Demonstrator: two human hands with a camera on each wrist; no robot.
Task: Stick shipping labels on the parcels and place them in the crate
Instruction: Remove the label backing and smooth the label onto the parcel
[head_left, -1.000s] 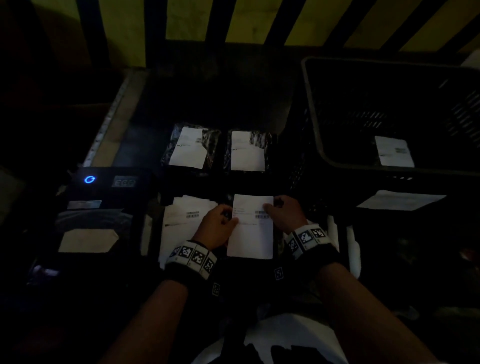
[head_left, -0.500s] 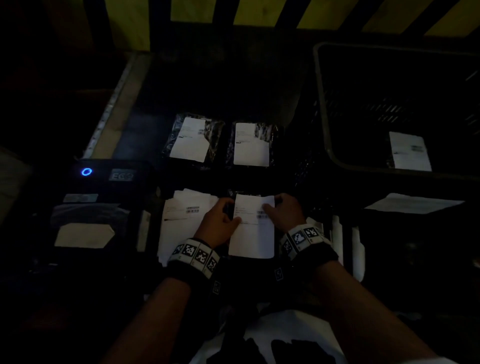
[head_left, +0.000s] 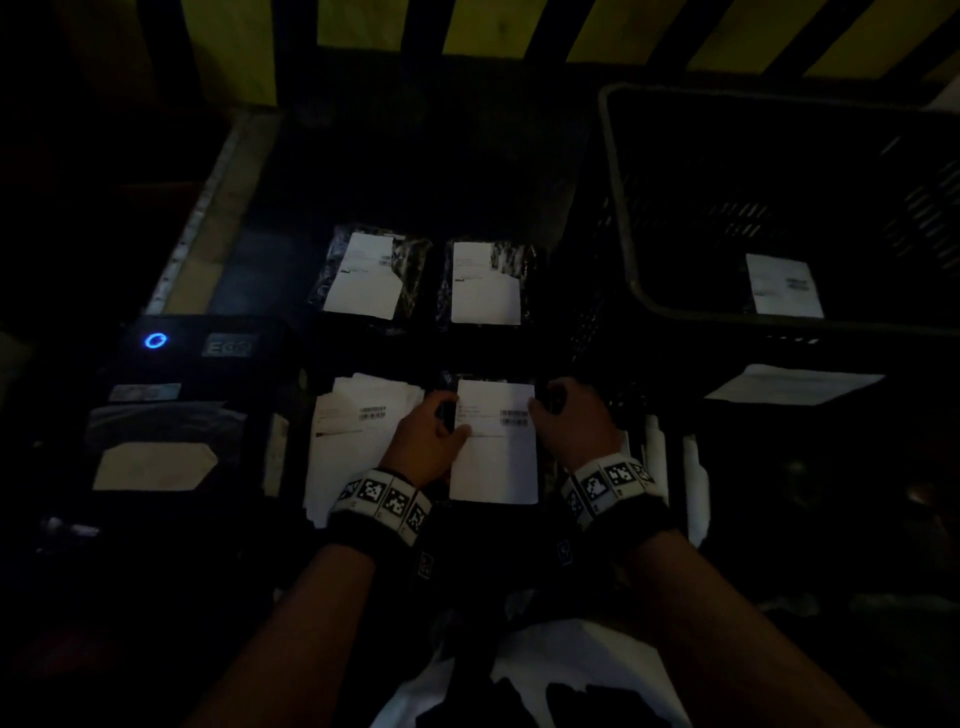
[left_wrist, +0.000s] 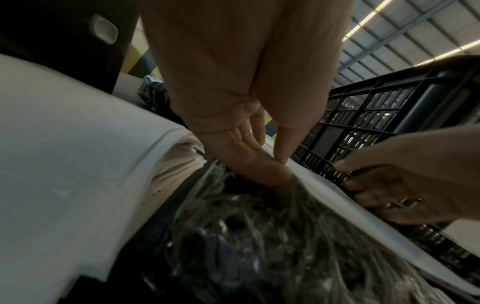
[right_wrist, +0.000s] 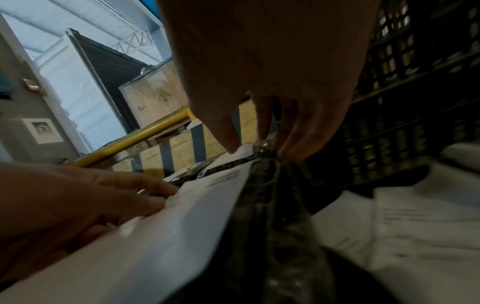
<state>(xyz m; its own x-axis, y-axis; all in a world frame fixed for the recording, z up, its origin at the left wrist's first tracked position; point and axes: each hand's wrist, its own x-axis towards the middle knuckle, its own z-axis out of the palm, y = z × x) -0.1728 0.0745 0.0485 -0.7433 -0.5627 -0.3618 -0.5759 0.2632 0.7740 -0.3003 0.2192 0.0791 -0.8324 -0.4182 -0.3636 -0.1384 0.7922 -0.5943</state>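
Observation:
A black plastic-wrapped parcel lies right in front of me with a white shipping label covering its top. My left hand grips the parcel's left edge, thumb on the label's left side. My right hand grips the right edge, with its thumb on the label's far right corner and its fingers curled over the parcel's side. The black crate stands to the right, and one labelled parcel lies inside it.
Two labelled parcels lie side by side just beyond my hands. A loose stack of labels sits left of the held parcel. A black label printer with a blue light is at far left. White paper lies below the crate.
Both hands stay on the parcel and label in the same grip. Only the head view has shifted slightly.

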